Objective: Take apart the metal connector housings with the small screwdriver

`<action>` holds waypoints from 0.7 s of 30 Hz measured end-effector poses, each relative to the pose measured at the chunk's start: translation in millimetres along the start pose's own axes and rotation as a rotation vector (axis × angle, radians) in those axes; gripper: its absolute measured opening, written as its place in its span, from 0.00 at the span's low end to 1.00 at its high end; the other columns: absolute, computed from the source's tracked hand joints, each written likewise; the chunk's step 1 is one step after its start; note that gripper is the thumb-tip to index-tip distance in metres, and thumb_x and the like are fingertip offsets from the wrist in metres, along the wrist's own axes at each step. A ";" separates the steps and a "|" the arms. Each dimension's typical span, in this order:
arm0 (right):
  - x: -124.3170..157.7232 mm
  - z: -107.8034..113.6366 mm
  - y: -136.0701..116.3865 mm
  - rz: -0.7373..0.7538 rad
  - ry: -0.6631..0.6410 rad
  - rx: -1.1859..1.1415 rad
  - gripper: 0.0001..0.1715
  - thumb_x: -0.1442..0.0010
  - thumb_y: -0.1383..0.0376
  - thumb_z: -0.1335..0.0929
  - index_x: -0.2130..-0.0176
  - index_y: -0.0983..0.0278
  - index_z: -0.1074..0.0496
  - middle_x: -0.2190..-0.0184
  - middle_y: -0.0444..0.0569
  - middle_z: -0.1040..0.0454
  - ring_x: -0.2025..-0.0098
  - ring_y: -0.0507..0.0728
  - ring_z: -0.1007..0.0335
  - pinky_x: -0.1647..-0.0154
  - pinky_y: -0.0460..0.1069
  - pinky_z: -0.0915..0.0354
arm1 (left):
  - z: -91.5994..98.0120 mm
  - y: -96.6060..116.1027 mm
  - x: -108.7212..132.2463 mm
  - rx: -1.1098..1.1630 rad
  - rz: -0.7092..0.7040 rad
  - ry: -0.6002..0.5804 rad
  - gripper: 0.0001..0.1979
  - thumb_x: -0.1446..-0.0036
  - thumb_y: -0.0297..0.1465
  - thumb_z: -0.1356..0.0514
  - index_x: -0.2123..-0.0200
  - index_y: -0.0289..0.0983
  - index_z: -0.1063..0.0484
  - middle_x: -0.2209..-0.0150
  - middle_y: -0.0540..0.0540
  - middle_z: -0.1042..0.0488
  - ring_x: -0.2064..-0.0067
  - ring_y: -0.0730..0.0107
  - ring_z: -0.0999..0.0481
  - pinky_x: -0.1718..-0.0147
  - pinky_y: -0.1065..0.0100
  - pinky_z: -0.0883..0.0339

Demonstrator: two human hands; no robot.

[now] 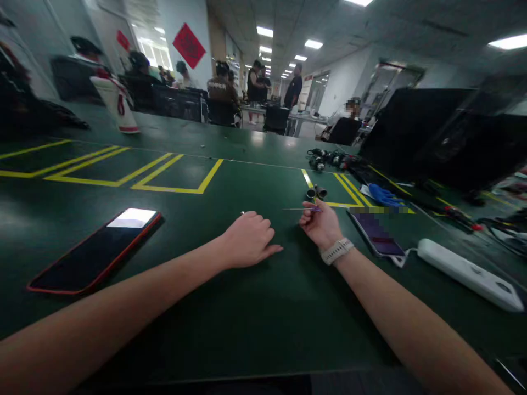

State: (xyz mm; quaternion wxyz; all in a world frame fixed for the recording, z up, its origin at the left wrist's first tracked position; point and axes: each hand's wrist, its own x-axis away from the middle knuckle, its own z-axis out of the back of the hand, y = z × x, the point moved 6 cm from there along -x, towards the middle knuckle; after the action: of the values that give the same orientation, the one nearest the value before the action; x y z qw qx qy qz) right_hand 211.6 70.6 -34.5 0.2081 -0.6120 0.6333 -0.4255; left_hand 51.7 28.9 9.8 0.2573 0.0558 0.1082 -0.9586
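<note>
My left hand is over the green tabletop, back upward. Its fingers curl closed and the thumb points right. A small shiny tip shows beyond the knuckles; the rest of that thing is hidden in the hand. My right hand, palm turned up and inward, pinches a thin screwdriver-like tool with a purple handle. The slim metal shaft points left, toward my left hand but apart from it. Just beyond my right hand stand two short metal tube fittings side by side. A pale watch band circles my right wrist.
A red-edged phone lies at left, another phone at right beside a white power strip. Yellow tape marks the green table. Cables, a blue glove and a dark monitor are at right. Several people are beyond.
</note>
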 end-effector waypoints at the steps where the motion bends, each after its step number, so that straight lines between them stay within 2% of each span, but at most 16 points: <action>1: 0.4 -1.6 1.5 0.001 0.001 0.009 0.25 0.35 0.59 0.46 0.74 0.67 0.32 0.86 0.42 0.36 0.84 0.46 0.42 0.81 0.43 0.41 | 1.1 -6.6 4.4 0.041 0.066 0.008 0.25 0.39 0.44 0.57 0.71 0.33 0.29 0.71 0.41 0.28 0.67 0.59 0.29 0.66 0.59 0.38; 4: 1.7 -6.5 4.9 0.021 -0.008 0.052 0.17 0.37 0.62 0.40 0.73 0.66 0.31 0.81 0.45 0.30 0.80 0.48 0.36 0.76 0.44 0.37 | 0.3 -25.4 17.9 0.216 0.240 -0.007 0.21 0.39 0.42 0.56 0.67 0.33 0.29 0.67 0.41 0.28 0.65 0.61 0.29 0.64 0.60 0.37; 7: 5.8 -10.9 6.6 0.063 -0.030 0.119 0.04 0.46 0.70 0.32 0.72 0.65 0.31 0.80 0.42 0.29 0.78 0.48 0.35 0.72 0.45 0.36 | -7.4 -40.9 29.7 0.493 0.381 -0.089 0.16 0.42 0.37 0.51 0.58 0.34 0.31 0.59 0.41 0.28 0.58 0.61 0.29 0.59 0.61 0.36; 10: 17.8 -17.8 8.2 0.111 -0.099 0.200 0.05 0.50 0.70 0.30 0.71 0.65 0.31 0.80 0.41 0.29 0.77 0.48 0.34 0.71 0.45 0.37 | -12.8 -49.2 36.1 0.666 0.436 -0.171 0.18 0.45 0.36 0.48 0.53 0.35 0.33 0.53 0.41 0.30 0.53 0.61 0.31 0.55 0.62 0.37; 14: 41.8 -29.4 14.2 0.139 -0.244 0.319 0.10 0.50 0.63 0.28 0.71 0.66 0.31 0.79 0.43 0.27 0.75 0.50 0.32 0.70 0.46 0.38 | -10.4 -51.6 37.3 0.781 0.398 -0.227 0.20 0.44 0.39 0.46 0.51 0.36 0.34 0.51 0.42 0.32 0.51 0.61 0.32 0.53 0.62 0.39; 18: 53.7 -35.5 20.0 0.171 -0.332 0.401 0.14 0.47 0.58 0.29 0.72 0.64 0.35 0.81 0.40 0.29 0.77 0.49 0.34 0.71 0.46 0.39 | -1.8 -54.6 38.7 0.731 0.324 -0.181 0.19 0.46 0.38 0.44 0.51 0.39 0.32 0.52 0.43 0.31 0.51 0.59 0.33 0.52 0.60 0.40; 21: 55.7 -37.8 18.7 0.287 -0.381 0.546 0.13 0.42 0.57 0.33 0.71 0.62 0.38 0.82 0.38 0.31 0.78 0.49 0.35 0.72 0.47 0.39 | -1.2 -62.1 42.2 0.708 0.363 -0.130 0.19 0.48 0.40 0.42 0.52 0.41 0.30 0.54 0.43 0.30 0.53 0.57 0.31 0.55 0.58 0.39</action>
State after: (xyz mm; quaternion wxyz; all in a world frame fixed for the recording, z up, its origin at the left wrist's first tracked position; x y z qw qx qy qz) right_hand 161.6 26.2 -14.1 0.5359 -0.5070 0.5256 -0.4237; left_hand -16.0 61.2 12.8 0.3934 0.0983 -0.2567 -0.8773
